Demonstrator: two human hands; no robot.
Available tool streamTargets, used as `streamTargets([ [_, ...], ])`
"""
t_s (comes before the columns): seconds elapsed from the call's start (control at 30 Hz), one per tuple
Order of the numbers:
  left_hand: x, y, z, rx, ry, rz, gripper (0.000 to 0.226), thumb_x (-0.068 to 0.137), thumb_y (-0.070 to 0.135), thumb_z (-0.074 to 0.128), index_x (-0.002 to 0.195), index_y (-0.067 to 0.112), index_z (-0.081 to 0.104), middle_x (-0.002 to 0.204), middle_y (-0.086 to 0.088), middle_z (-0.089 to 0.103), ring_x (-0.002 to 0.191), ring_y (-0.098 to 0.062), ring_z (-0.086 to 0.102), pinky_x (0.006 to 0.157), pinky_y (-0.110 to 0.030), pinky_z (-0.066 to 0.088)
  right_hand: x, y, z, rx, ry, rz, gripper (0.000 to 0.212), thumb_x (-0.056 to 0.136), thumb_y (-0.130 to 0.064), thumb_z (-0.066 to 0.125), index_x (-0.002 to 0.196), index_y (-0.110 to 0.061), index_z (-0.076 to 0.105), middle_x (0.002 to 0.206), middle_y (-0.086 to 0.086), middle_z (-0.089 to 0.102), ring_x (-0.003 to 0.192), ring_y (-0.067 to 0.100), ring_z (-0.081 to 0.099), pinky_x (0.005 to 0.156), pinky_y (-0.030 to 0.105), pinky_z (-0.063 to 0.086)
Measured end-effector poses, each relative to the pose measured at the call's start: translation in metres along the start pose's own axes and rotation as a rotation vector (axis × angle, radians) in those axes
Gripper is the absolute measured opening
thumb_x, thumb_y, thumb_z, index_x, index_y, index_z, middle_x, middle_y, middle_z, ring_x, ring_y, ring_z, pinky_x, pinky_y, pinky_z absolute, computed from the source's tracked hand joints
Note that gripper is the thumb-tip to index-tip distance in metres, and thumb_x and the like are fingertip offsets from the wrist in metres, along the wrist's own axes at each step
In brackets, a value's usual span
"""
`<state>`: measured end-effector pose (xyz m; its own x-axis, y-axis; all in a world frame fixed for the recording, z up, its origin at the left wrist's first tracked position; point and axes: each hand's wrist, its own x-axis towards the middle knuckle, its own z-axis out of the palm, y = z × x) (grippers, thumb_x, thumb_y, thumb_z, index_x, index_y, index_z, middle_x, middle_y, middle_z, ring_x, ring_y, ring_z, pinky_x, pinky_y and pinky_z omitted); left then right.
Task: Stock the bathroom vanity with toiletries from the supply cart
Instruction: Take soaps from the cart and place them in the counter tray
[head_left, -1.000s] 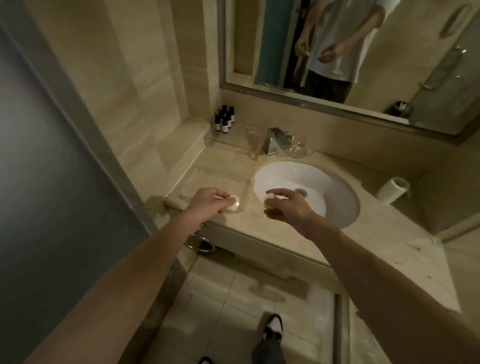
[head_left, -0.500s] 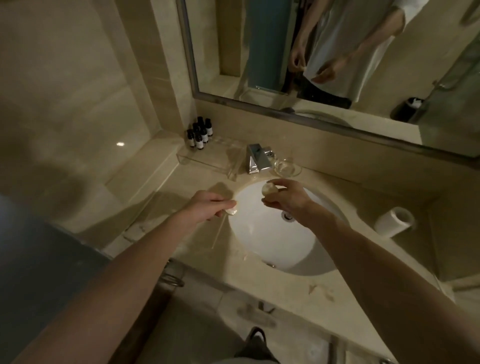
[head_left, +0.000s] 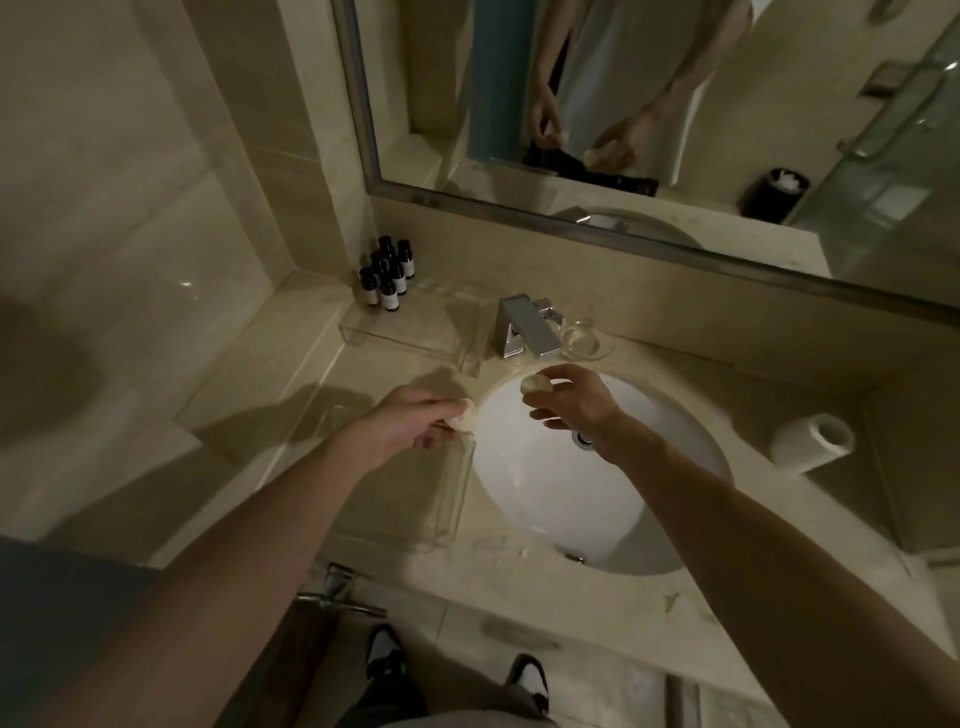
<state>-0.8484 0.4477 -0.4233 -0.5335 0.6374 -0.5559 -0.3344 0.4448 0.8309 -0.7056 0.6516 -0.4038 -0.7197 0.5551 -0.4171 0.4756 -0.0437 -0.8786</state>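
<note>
My left hand (head_left: 410, 423) pinches a small round wrapped soap (head_left: 464, 420) above the left rim of the white basin (head_left: 561, 499). In my right hand (head_left: 574, 397) is a second round soap (head_left: 535, 384), held over the back of the basin just in front of the chrome tap (head_left: 524, 327). A clear acrylic tray (head_left: 415, 499) lies on the beige vanity top (head_left: 613, 618) under my left forearm. Another clear tray (head_left: 415, 332) sits at the back left, with several small dark bottles (head_left: 387, 275) behind it.
A small glass dish (head_left: 584, 340) stands right of the tap. A toilet roll (head_left: 813, 441) lies at the right of the counter. The mirror (head_left: 675, 104) spans the back wall. A metal towel ring (head_left: 337, 597) hangs under the counter's front edge.
I have stepped closer to the vanity, so the counter looms larger. Both hands stay over the basin, each with its soap; the right hand has risen toward the tap.
</note>
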Motion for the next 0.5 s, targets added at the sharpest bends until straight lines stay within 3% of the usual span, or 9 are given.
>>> streamTargets([
  [0.1, 0.012, -0.007, -0.031, -0.023, -0.037, -0.028, 0.023, 0.091, 0.017, 0.075, 0.109, 0.004, 0.07, 0.103, -0.015, 0.077, 0.089, -0.026, 0.076, 0.057, -0.025, 0.045, -0.006, 0.001, 0.033, -0.009, 0.047, 0.029, 0.043, 0.082, -0.009, 0.082, 0.119, -0.004, 0.061, 0.105, 0.02, 0.073, 0.076, 0.023, 0.071, 0.067, 0.03, 0.055],
  [0.3, 0.031, -0.029, -0.065, 0.083, 0.018, -0.045, 0.02, 0.088, 0.021, 0.079, 0.103, 0.009, 0.072, 0.095, -0.012, 0.078, 0.066, -0.015, 0.074, 0.055, -0.023, 0.047, -0.021, 0.036, 0.079, -0.166, 0.094, 0.148, 0.042, 0.082, -0.018, 0.082, 0.117, -0.007, 0.062, 0.099, 0.015, 0.075, 0.076, 0.023, 0.071, 0.066, 0.031, 0.052],
  [0.4, 0.039, -0.038, -0.067, 0.23, -0.021, -0.046, 0.017, 0.089, 0.027, 0.077, 0.1, 0.014, 0.073, 0.091, -0.008, 0.077, 0.066, -0.013, 0.071, 0.057, -0.023, 0.05, -0.022, 0.054, 0.08, -0.421, 0.15, 0.176, 0.044, 0.078, -0.036, 0.079, 0.115, -0.018, 0.063, 0.096, 0.002, 0.077, 0.085, 0.02, 0.073, 0.079, 0.036, 0.059],
  [0.5, 0.048, -0.055, -0.065, 0.324, -0.079, -0.033, 0.013, 0.09, 0.028, 0.076, 0.1, 0.019, 0.074, 0.089, -0.008, 0.076, 0.063, -0.01, 0.065, 0.053, -0.021, 0.047, -0.024, 0.06, 0.082, -0.497, 0.17, 0.17, 0.044, 0.08, -0.039, 0.076, 0.117, -0.021, 0.061, 0.103, 0.001, 0.077, 0.093, 0.022, 0.072, 0.087, 0.038, 0.058],
])
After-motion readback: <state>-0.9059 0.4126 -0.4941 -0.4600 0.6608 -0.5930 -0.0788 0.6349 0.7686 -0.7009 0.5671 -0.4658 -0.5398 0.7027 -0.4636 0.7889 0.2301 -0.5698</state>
